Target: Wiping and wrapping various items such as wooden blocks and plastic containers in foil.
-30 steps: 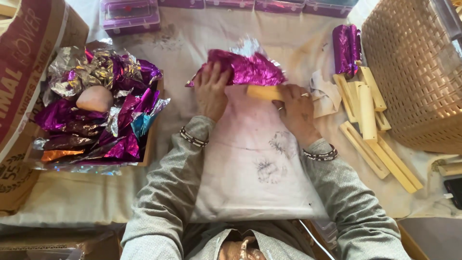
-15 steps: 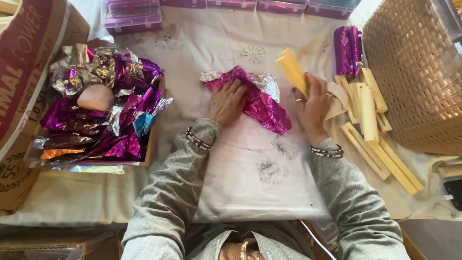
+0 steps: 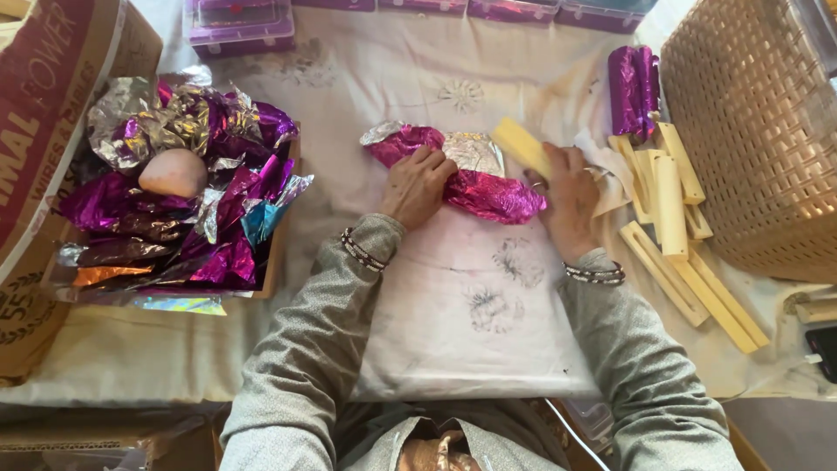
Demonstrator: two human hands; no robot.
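While the pink foil sheet (image 3: 475, 174) is lying flatter on the white cloth (image 3: 471, 331) than a moment ago, the left hand (image 3: 418, 185) is pressing it down with flat, spread fingers, and the right hand (image 3: 568, 196) is pinching one yellow stick (image 3: 521, 146) that has come down to the foil's edge, so wrapping looks close. Off to the right, about seven bare sticks (image 3: 671, 209) and two wrapped pink ones (image 3: 633, 87) are lying beside one woven basket (image 3: 758, 131). On the left, one box of crumpled foils (image 3: 174, 209) is sitting.
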